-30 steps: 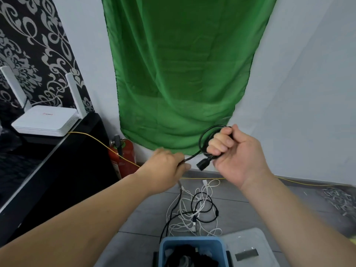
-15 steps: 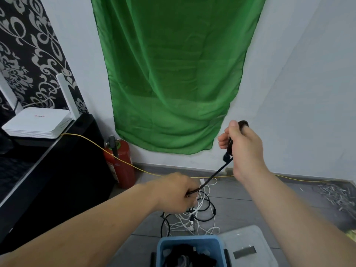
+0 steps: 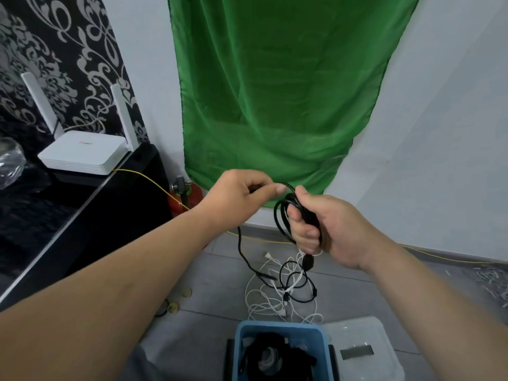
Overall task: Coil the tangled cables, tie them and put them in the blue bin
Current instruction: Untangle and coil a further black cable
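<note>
The black cable point(image 3: 277, 218) is up in the air above the blue bin point(image 3: 280, 325), with a few loops bunched in the right hand point(image 3: 330, 232), fingers curled snug round the bundle and thumb sitting on top. The left hand point(image 3: 239, 193) pinches the free run between thumb and forefinger right beside the coil, other fingers tucked under. From there the loose tail drops to the floor on the far side of the bin, reaching the edge of the tangle of white and black cables point(image 3: 277, 295) lying just beyond it. Looks mid-coil to me, with 1 more loop about to go on. To do it well, I'd make that loop the same size as the others and let the cable roll a bit in the pinch so it doesn't kink. Ease the right thumb only enough to take it. I'd also lift the tail clear so it doesn't drag the white ones along, and save a short end for tying. The bin already has dark cables in it, and a clear lid point(image 3: 365, 350) sits right beside it.
</note>
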`<state>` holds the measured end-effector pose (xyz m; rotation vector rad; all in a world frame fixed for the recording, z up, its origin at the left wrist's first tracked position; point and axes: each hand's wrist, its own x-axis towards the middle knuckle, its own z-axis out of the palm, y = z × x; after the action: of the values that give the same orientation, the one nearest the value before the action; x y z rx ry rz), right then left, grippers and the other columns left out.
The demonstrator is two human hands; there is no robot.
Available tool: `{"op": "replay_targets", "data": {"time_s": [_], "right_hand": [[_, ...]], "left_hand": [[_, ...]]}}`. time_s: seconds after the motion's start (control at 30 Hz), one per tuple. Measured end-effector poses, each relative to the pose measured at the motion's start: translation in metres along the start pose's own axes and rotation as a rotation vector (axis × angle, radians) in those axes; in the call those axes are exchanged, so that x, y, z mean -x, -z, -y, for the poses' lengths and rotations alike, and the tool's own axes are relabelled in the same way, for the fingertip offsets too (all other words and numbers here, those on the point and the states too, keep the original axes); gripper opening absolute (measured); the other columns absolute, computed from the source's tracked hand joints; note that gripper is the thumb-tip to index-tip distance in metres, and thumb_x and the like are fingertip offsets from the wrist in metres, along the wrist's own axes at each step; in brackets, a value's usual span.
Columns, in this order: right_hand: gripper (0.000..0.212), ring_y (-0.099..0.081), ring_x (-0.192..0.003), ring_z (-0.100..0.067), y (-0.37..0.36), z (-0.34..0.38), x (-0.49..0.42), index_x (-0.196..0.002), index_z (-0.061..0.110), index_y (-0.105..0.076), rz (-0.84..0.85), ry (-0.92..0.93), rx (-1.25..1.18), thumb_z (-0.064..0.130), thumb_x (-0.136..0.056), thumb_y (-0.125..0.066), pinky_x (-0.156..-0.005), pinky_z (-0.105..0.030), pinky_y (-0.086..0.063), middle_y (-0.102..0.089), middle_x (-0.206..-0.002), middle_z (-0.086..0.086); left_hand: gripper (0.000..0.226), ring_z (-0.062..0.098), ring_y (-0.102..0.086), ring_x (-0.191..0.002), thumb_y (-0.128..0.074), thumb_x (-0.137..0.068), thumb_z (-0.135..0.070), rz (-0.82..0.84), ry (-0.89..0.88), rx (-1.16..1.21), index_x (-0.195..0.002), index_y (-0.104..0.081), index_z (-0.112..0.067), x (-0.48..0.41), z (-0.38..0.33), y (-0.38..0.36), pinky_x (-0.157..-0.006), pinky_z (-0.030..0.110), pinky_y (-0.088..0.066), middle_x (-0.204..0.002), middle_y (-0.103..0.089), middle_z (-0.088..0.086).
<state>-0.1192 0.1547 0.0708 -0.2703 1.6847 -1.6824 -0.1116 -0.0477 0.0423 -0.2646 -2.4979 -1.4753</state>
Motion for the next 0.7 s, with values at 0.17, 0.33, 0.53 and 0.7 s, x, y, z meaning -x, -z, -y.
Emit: {"op": "replay_targets", "data": {"time_s": [0.17,0.33,0.53,0.7], "right_hand": [[0.041,-0.023,-0.045,-0.014,-0.011,0.007,0.000,-0.075,0.016,-0.048,0.044,0.021,-0.364,0.042,-0.105,-0.040,-0.045,-0.028,-0.027,-0.023,-0.052,0.003],[0.043,-0.025,-0.048,-0.014,0.002,0.019,-0.006,-0.075,0.019,-0.048,-0.141,0.220,-0.672,0.041,-0.109,-0.035,-0.049,-0.028,-0.030,-0.028,-0.055,0.004],[0.042,-0.041,-0.054,-0.017,0.038,0.024,-0.015,-0.081,0.017,-0.051,-0.502,0.409,-0.725,0.045,-0.109,-0.036,-0.065,-0.031,-0.039,-0.041,-0.062,0.001],[0.041,-0.050,-0.060,-0.017,0.054,-0.002,-0.023,-0.090,0.003,-0.056,-0.944,0.423,0.041,0.038,-0.108,-0.046,-0.064,-0.035,-0.047,-0.054,-0.064,-0.002]], "left_hand": [[0.027,0.017,-0.055,-0.062,-0.049,-0.107,-0.022,0.106,0.120,0.072,-0.090,-0.069,-0.018,0.007,0.003,-0.020,-0.061,0.032,-0.049,-0.073,-0.065,0.017],[0.037,0.017,-0.060,-0.055,-0.048,-0.106,-0.043,0.473,0.368,-0.050,-0.089,-0.065,-0.014,0.023,0.019,-0.028,-0.064,0.031,-0.055,-0.064,-0.062,0.005],[0.028,0.007,-0.060,-0.067,-0.056,-0.101,-0.034,0.722,0.268,-0.422,-0.077,-0.054,-0.020,0.033,0.040,-0.023,-0.074,0.032,-0.051,-0.064,-0.060,-0.011],[0.028,0.021,-0.057,-0.080,-0.045,-0.106,-0.040,0.677,0.096,-0.488,-0.092,-0.055,-0.019,0.031,0.010,-0.038,-0.074,0.033,-0.047,-0.083,-0.059,-0.002]]}}
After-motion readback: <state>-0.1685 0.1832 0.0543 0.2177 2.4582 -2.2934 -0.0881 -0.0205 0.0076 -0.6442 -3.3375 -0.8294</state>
